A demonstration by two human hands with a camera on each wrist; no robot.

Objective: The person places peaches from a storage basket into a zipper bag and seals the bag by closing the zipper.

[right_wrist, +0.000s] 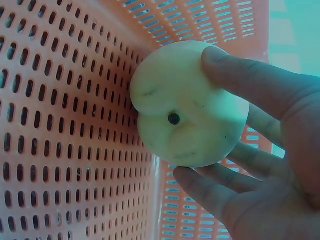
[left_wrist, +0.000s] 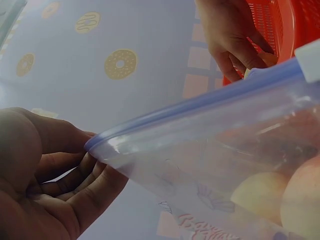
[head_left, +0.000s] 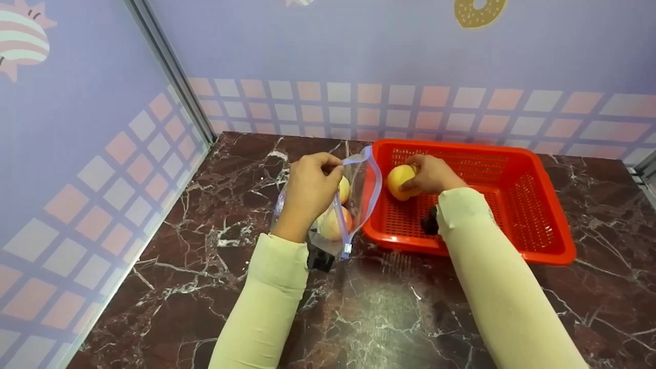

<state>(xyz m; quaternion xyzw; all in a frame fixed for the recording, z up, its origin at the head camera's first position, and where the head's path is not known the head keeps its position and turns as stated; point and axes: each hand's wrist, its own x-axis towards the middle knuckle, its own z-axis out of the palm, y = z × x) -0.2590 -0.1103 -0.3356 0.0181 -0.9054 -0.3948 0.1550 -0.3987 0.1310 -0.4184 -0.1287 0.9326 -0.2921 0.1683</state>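
We see even, bright light, glare on the marble counter (head_left: 379,312) at 6 o'clock; wrist views tinted, soft

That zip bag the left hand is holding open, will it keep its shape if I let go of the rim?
Probably not. The bag is thin clear plastic, and its rim curves only where the left hand pinches it, so it would likely sag shut. The peaches inside should weigh down the bottom, so it may slump rather than slide. It looks smooth, possibly slippery.
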